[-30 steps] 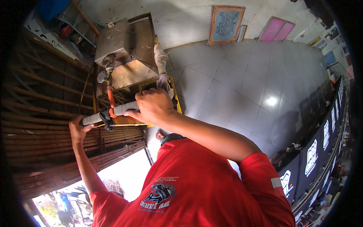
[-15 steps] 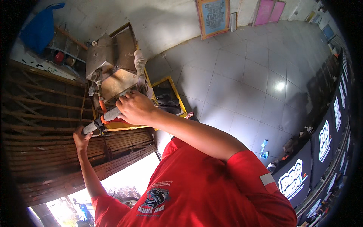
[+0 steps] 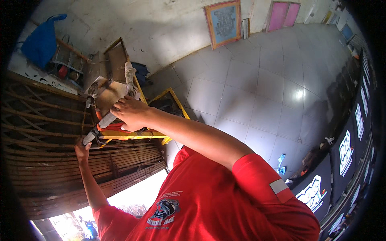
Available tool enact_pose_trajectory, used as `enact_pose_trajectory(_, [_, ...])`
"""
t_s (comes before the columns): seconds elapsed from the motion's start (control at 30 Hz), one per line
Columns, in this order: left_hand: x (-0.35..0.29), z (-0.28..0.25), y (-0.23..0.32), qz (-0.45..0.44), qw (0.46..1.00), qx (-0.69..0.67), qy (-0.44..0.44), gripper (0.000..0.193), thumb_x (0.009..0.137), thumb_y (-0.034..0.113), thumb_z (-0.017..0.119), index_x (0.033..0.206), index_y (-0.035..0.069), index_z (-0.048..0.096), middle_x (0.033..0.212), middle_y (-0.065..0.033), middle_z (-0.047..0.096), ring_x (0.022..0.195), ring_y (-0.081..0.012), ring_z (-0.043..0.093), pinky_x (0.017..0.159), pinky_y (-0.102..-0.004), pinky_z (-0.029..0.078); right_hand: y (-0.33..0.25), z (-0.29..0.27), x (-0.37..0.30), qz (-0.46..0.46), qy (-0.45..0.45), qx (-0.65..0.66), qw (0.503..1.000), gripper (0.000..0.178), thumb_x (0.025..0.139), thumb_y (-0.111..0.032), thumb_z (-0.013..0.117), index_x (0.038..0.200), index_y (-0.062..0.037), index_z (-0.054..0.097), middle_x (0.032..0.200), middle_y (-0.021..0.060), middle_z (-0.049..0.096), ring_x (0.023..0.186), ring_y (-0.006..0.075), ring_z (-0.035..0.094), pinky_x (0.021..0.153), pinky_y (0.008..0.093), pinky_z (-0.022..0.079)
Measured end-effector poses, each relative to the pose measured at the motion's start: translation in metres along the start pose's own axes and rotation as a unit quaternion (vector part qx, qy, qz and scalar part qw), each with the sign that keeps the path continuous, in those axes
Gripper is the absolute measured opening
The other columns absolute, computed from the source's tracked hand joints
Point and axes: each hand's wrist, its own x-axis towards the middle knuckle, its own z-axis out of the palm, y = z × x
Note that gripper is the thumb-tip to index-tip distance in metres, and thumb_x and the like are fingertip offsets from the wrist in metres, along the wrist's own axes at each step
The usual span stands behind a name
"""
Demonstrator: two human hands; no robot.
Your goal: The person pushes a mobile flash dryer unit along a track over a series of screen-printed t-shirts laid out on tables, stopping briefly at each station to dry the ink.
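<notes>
A grey-wrapped bar (image 3: 107, 119) with a black and orange band slants across the near side of a yellow-framed cart (image 3: 136, 134). My right hand (image 3: 129, 112) is closed over the bar's upper part. My left hand (image 3: 82, 150) grips its lower left end, thumb along the wrap. Beyond the hands, the cart carries a brownish metal box with a panel (image 3: 111, 94). A pale cloth (image 3: 130, 76) is wrapped around an upright part on the cart's right. Red material partly shows under my right hand.
Left of the cart is a folding slatted metal gate (image 3: 44, 132). A blue bag (image 3: 42, 42) hangs beyond it. A yellow-edged tray (image 3: 180, 102) with dark contents sits beside the cart. Framed screens (image 3: 223, 24) lean on the wall. Dark printed panels (image 3: 313, 193) line the right.
The cart and box have shifted left and nearer, with both hands still on the bar. A dark blue item by the wall has come into view behind the cart.
</notes>
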Motion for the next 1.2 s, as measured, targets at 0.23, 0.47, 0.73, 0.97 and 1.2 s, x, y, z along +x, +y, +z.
enact_pose_trajectory(0.23, [-0.023,0.012,-0.090,0.051,0.971,0.202,0.120,0.086,0.074,0.074,0.065,0.108,-0.005,0.058,0.102,-0.0223,0.058,0.099,-0.0434,0.056,0.089,-0.0511,0.043,0.018,-0.022,-0.064,-0.061,0.041,0.178,0.981,0.071,0.088,-0.029,0.067,0.147,-0.0031,0.039,0.153,0.0227,0.035,0.136,0.0372,0.042,0.115,0.0446,0.032])
enact_pose_trajectory(0.47, [-0.021,0.008,-0.014,0.010,0.989,0.137,0.049,0.086,0.083,0.078,0.050,0.110,-0.004,0.055,0.107,-0.0239,0.055,0.101,-0.0432,0.053,0.092,-0.0501,0.041,0.196,-0.025,-0.258,0.251,-0.005,0.223,0.942,0.053,0.088,-0.026,0.071,0.134,-0.0061,0.055,0.126,0.0206,0.063,0.116,0.0370,0.060,0.101,0.0436,0.047])
enact_pose_trajectory(0.73, [-0.060,0.047,-0.024,-0.091,0.960,-0.015,0.263,0.081,0.093,0.070,0.046,0.129,-0.003,0.053,0.117,-0.0218,0.057,0.108,-0.0381,0.055,0.098,-0.0426,0.041,0.232,0.042,-0.718,0.739,-0.088,-0.020,0.668,0.053,0.092,-0.045,0.059,0.077,0.0054,0.065,0.079,0.0250,0.068,0.076,0.0444,0.065,0.069,0.0525,0.050])
enact_pose_trajectory(0.97, [-0.051,0.048,0.110,-0.477,0.765,-0.341,0.266,0.057,0.094,0.049,0.061,0.120,-0.001,0.056,0.104,-0.0121,0.061,0.089,-0.0225,0.060,0.078,-0.0338,0.047,0.331,0.087,-0.758,0.546,-0.366,0.134,0.742,0.047,0.094,-0.049,0.053,0.094,-0.0053,0.071,0.098,0.0214,0.069,0.096,0.0409,0.063,0.084,0.0501,0.049])
enact_pose_trajectory(1.2, [-0.028,0.053,0.109,-0.579,0.746,-0.181,0.276,0.049,0.085,0.051,0.070,0.086,0.002,0.070,0.076,-0.0084,0.067,0.066,-0.0219,0.064,0.060,-0.0358,0.051,0.640,0.006,-0.487,0.373,-0.289,0.048,0.880,0.027,0.098,-0.026,0.051,0.102,-0.0039,0.067,0.108,0.0180,0.067,0.105,0.0366,0.062,0.092,0.0463,0.048])
